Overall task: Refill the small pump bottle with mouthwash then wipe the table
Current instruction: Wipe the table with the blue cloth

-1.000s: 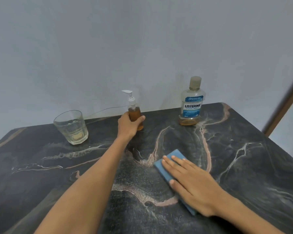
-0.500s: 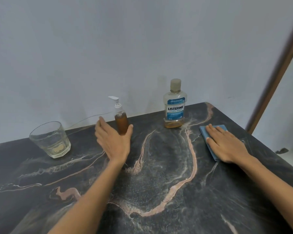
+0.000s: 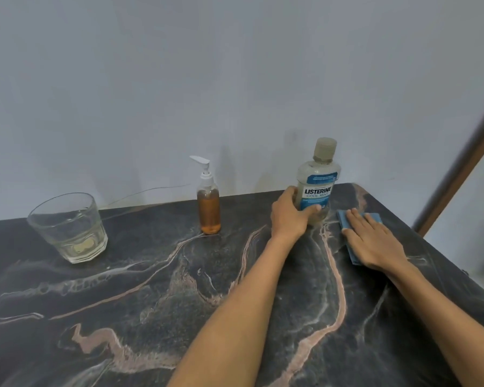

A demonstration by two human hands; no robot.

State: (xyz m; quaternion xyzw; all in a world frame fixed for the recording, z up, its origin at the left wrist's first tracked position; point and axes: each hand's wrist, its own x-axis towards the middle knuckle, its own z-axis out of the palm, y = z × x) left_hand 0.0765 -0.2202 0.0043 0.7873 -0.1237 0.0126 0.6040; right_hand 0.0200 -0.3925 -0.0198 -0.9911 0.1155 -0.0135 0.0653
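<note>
- Gripping the clear Listerine mouthwash bottle (image 3: 317, 188), upright on the dark marble-patterned table (image 3: 151, 289), the left hand (image 3: 289, 216) curls round its lower body.
- Just right of that bottle, the right hand (image 3: 373, 241) presses straight fingers flat on a blue folded cloth (image 3: 344, 222).
- Left of the bottle stands a small amber-filled pump bottle (image 3: 208, 208); further left, a clear drinking glass (image 3: 67, 227).

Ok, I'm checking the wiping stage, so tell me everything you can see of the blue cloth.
The blue cloth looks like a thin, flat, folded piece of soft fabric. It lies on the dark marbled table near its far right corner, just right of the mouthwash bottle. The right hand rests flat on it with straight fingers, covering most of it; only its far edge and near left edge show.
</note>
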